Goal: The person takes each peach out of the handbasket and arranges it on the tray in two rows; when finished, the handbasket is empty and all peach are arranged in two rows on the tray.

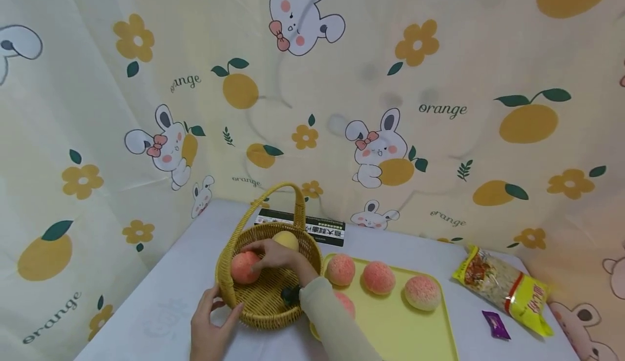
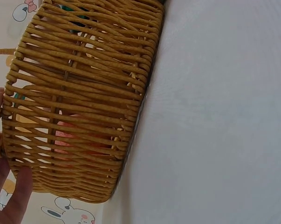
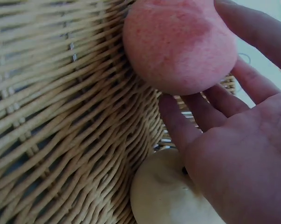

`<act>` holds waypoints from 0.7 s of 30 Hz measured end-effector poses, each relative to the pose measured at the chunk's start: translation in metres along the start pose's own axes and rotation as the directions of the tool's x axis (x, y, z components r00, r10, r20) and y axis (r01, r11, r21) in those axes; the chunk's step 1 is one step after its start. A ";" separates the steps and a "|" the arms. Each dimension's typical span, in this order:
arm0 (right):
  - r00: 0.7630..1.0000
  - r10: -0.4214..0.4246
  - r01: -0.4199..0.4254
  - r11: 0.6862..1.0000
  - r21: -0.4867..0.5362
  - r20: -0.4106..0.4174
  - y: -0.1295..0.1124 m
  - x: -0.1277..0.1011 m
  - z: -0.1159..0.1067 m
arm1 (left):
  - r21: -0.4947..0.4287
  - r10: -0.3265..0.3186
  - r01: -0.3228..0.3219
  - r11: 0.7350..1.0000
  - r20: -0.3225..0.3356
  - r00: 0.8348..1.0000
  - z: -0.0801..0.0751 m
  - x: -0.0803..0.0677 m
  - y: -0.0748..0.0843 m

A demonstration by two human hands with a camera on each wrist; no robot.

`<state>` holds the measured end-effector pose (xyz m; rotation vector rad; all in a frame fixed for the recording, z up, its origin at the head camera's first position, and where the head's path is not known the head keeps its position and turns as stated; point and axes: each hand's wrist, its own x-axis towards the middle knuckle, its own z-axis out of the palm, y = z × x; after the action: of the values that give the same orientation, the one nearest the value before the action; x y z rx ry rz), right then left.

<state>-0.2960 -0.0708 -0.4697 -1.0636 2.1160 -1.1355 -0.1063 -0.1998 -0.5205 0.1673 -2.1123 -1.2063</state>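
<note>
White table [image 1: 415, 252] pushed against a bunny-and-orange curtain [image 1: 439, 78] (very cute). Right hand [image 1: 275, 255] curls its fingers round a pink peach [image 1: 244, 267] inside the wicker basket [image 1: 263, 301]; left hand [image 1: 212, 325] grips the rim, fingers spread.

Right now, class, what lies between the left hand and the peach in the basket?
The wicker basket's wall: in the left wrist view, the left hand is outside, the peach behind the weave.
</note>
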 end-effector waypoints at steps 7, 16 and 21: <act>1.000 -0.003 0.003 1.000 0.005 0.024 0.003 0.003 0.006 | -0.009 0.011 -0.011 1.000 -0.005 1.000 0.000 0.000 0.000; 1.000 0.003 -0.003 1.000 0.005 0.031 0.005 0.007 0.011 | 0.024 0.009 -0.008 1.000 -0.011 1.000 -0.001 0.000 0.001; 1.000 0.008 -0.007 0.998 -0.060 0.015 0.005 0.009 0.010 | 0.015 0.013 -0.013 1.000 -0.012 1.000 0.000 0.000 0.001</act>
<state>-0.2958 -0.0816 -0.4803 -1.0874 2.1525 -1.0634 -0.1061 -0.1996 -0.5195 0.1666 -2.1094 -1.1799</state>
